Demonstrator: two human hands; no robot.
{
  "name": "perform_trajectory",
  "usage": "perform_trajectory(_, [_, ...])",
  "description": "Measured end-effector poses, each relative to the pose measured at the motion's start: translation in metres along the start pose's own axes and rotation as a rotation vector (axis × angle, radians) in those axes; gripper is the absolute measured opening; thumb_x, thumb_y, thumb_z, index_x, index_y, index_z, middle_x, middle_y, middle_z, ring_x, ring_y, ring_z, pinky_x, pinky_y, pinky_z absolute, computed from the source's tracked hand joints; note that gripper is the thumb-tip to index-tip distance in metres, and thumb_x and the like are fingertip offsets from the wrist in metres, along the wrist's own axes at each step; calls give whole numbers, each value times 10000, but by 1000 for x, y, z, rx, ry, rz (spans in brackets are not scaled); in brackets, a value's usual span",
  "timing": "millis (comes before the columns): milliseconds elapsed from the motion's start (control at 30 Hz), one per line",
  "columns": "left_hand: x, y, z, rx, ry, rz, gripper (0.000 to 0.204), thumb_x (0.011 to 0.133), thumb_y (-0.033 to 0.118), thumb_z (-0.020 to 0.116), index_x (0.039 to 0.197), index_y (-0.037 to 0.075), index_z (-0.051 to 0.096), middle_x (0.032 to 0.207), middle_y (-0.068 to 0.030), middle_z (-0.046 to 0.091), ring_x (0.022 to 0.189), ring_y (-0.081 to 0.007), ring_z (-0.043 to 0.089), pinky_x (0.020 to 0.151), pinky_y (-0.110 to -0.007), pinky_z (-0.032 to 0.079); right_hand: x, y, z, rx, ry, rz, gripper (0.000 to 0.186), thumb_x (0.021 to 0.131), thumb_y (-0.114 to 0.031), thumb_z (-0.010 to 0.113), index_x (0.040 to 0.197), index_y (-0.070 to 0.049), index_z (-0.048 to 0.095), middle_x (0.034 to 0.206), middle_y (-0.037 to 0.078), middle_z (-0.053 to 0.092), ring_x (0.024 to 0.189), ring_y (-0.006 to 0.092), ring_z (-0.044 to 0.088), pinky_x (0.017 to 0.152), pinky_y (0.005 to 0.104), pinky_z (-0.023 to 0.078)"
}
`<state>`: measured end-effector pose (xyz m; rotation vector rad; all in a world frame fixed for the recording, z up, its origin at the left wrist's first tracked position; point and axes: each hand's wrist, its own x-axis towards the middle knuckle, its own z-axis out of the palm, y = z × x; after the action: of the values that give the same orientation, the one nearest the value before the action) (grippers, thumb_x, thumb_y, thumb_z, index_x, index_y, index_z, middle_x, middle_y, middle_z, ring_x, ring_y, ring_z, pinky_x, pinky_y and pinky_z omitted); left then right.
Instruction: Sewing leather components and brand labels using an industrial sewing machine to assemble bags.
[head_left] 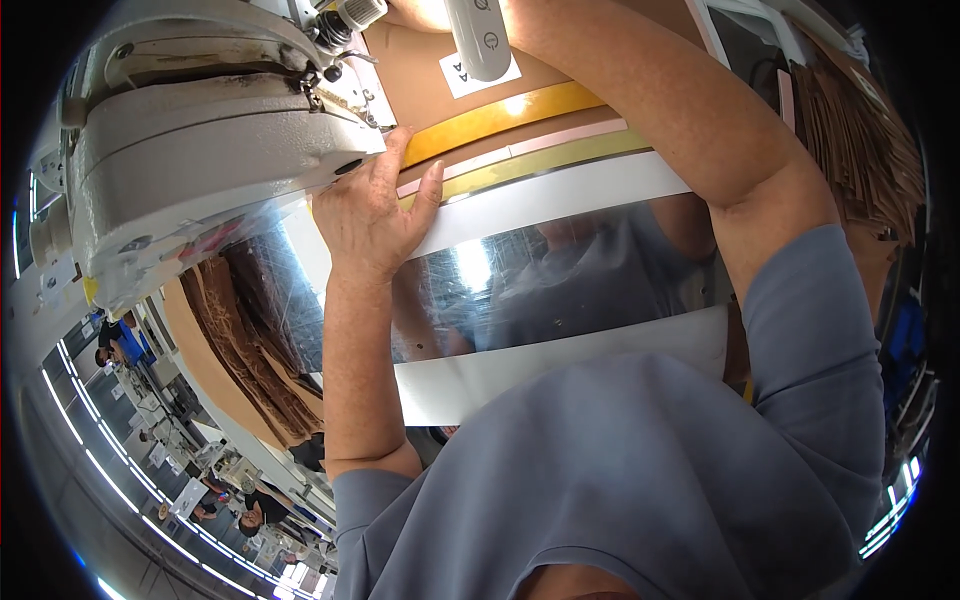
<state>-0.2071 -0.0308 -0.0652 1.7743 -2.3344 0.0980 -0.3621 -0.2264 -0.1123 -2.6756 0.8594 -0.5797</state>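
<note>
My left hand (372, 222) lies flat beside the head of a white sewing machine (230, 180), thumb spread and fingers stretched toward the needle area. Its fingertips touch the near end of a glossy yellow strip (500, 120) that lies across a brown panel (420, 65). Nearer to me run a thin pinkish strip (510, 153) and an olive-yellow strip (540, 168). My right arm reaches across the panel to the far side. Only part of my right hand (422, 12) shows at the top edge, behind a white lamp (478, 40); its fingers are hidden.
A shiny metal plate (560, 270) with white borders fills the table's near side. Brown pieces (250, 350) are stacked at the left, and another thick brown stack (855, 140) stands at the right. Farther left, several people sit at work under ceiling lights.
</note>
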Motion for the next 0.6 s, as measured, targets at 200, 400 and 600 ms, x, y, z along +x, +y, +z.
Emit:
perform_trajectory(200, [-3,-14,-1,164,-94,95,476,921,475,698,1264,147,738,805,-24,778,694,-136,733,703,-300,567,-6,-6,15,-35,50,-71,180,898,-278,693,990,-130,737,939,63,727,933,229,694,864,399,511])
perform_trajectory(400, [1,-12,1,28,-8,146,485,913,452,703,1296,155,723,891,-34,793,737,-164,744,734,-308,566,-6,-12,22,-72,110,-140,184,899,-286,688,997,-137,736,962,55,727,952,221,687,877,393,499])
perform_trajectory(600, [-5,-7,-2,-120,-29,46,479,901,367,737,1313,122,715,1048,-105,794,841,-218,761,784,-327,544,2,-8,16,-141,204,-194,189,900,-294,684,1005,-144,735,985,47,727,970,212,681,890,388,486])
